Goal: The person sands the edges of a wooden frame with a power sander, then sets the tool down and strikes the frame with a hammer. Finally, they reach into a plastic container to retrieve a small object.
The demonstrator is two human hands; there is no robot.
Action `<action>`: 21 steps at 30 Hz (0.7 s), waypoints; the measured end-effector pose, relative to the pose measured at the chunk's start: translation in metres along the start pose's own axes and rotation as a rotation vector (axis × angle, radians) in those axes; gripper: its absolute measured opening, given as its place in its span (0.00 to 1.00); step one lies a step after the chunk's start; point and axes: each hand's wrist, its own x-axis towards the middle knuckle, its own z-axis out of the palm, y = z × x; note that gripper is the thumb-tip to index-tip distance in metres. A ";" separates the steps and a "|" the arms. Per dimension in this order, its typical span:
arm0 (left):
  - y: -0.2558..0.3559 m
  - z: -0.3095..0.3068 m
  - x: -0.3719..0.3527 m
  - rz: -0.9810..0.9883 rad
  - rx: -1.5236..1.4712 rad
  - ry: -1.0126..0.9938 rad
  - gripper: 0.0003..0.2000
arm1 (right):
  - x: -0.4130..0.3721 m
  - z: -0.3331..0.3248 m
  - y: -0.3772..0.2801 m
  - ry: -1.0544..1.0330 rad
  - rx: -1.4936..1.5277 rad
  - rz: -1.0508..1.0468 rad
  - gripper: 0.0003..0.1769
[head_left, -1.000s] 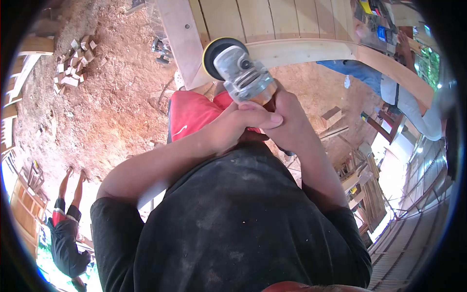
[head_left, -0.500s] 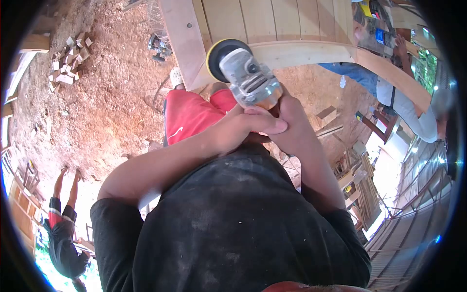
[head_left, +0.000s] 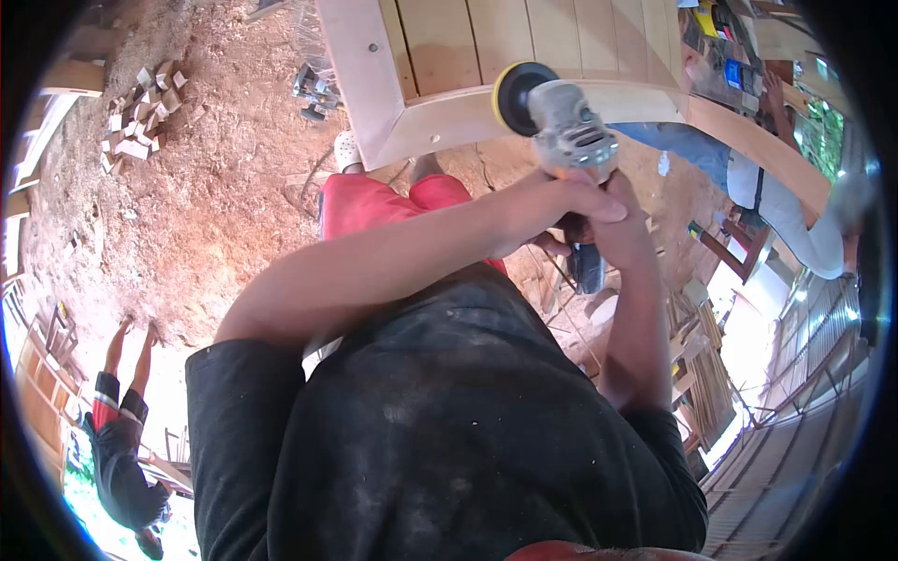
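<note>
A power sander (head_left: 572,126) with a round, yellow-edged disc (head_left: 520,98) is held in both hands in front of my body. My left hand (head_left: 557,210) is wrapped round its body from the left side of the view, thumb on top. From the right, my right hand (head_left: 622,224) closes round the same tool, touching the other hand. The disc lies over the curved edge of a pale wooden panel (head_left: 552,42) made of planks in a frame; whether it touches the wood cannot be told.
A pile of wood offcuts (head_left: 145,112) lies on the dirt floor at upper left. One person (head_left: 122,449) stands at lower left, another (head_left: 758,187) at right beside a curved wooden piece (head_left: 758,145). A second power tool (head_left: 313,86) rests left of the panel.
Both hands and the sander have moved right along the panel's curved edge. The tool's dark rear end now shows below the hands.
</note>
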 end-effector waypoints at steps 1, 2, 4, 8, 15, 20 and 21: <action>-0.005 -0.002 -0.012 0.028 -0.023 0.037 0.26 | -0.001 0.011 -0.002 -0.034 0.014 -0.031 0.20; -0.009 -0.002 -0.026 0.055 -0.046 0.074 0.27 | -0.003 0.022 -0.002 -0.051 -0.029 -0.116 0.20; -0.016 -0.009 -0.045 0.100 -0.062 0.117 0.32 | -0.001 0.041 0.002 -0.054 -0.060 -0.220 0.22; -0.023 -0.018 -0.069 0.079 -0.099 0.152 0.32 | -0.006 0.066 -0.009 -0.065 -0.128 -0.264 0.25; -0.036 -0.024 -0.083 0.079 -0.155 0.120 0.24 | -0.010 0.079 -0.005 -0.079 -0.256 -0.272 0.26; -0.024 -0.013 -0.066 0.102 -0.161 0.025 0.32 | -0.009 0.057 -0.005 -0.111 -0.041 -0.149 0.27; -0.026 -0.011 -0.068 0.116 -0.169 0.071 0.31 | -0.009 0.058 -0.005 -0.107 -0.108 -0.169 0.27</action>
